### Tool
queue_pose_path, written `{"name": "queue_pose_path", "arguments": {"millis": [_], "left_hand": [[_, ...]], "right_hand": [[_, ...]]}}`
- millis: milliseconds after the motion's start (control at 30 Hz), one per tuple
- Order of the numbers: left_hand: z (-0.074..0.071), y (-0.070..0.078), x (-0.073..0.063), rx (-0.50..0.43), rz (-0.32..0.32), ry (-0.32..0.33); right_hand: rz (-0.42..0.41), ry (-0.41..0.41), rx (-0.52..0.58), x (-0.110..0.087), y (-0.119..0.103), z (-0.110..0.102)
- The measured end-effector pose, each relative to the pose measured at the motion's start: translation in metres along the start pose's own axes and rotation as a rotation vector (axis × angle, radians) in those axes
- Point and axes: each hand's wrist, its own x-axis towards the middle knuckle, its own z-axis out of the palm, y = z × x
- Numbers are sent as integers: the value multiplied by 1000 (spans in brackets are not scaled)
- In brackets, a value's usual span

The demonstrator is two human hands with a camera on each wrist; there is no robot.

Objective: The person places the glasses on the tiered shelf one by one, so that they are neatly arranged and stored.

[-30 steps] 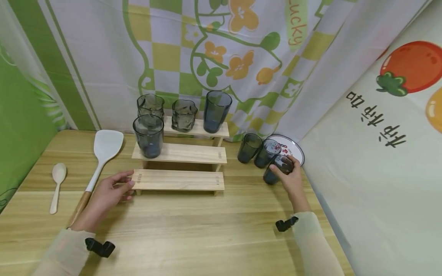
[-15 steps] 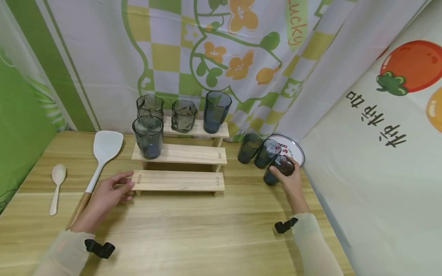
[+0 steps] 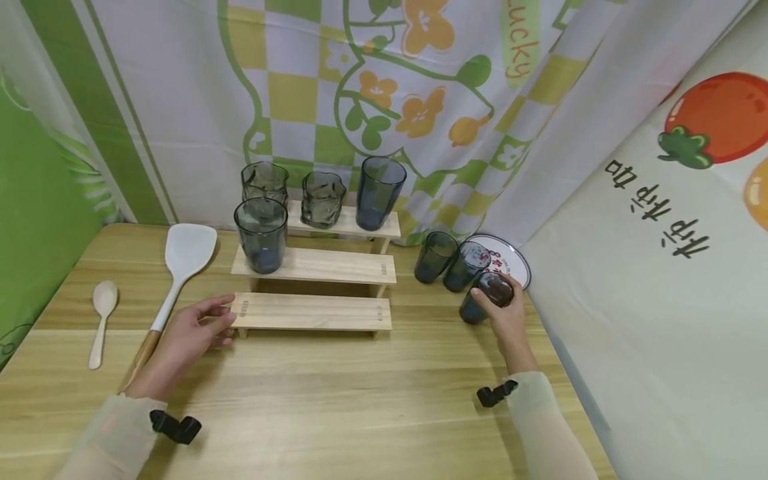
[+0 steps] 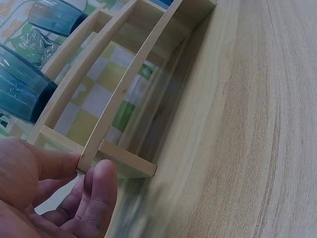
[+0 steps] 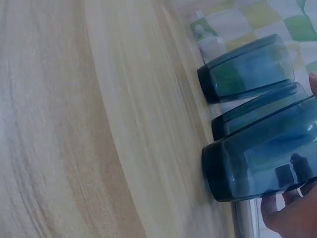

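Clamped in the right grip (image 3: 509,320): one tumbler (image 5: 267,153), on or just over the desk (image 3: 360,413) beside two more tumblers (image 3: 433,260). Pinched in the left grip (image 3: 192,332): one end of the wooden stand (image 3: 312,312). Probably about halfway, with four glasses (image 3: 262,243) already on it and apparently three left. As for the held tumbler: smoky blue, translucent, dark-based.

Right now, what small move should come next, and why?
Probably lift the blue glass tumbler straight up: the right grip has it held around the sides, and another glass tumbler stands close behind, so sliding it could knock the two together.
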Motion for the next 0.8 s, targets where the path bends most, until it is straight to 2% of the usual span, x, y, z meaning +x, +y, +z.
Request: {"name": "queue_pose_path", "arguments": {"millis": [133,300,400,533,667,800], "left_hand": [[1,1,0,-5,6,-5],[1,0,0,-2,8,-1],[1,1,0,-4,9,-1],[0,0,-1,-6,13,-4],[0,0,-2,-6,18,-2],[1,0,-1,-18,16,-2]], "right_hand": [[-28,20,-3,-4,-8,2],[-64,18,-17,-10,-35,11],[-79,-35,6,-14,-58,23],[-88,-151,4,-23,-89,44],[-129,-271,-17,-32,-119,74],[-189,-358,19,-40,-141,108]]}}
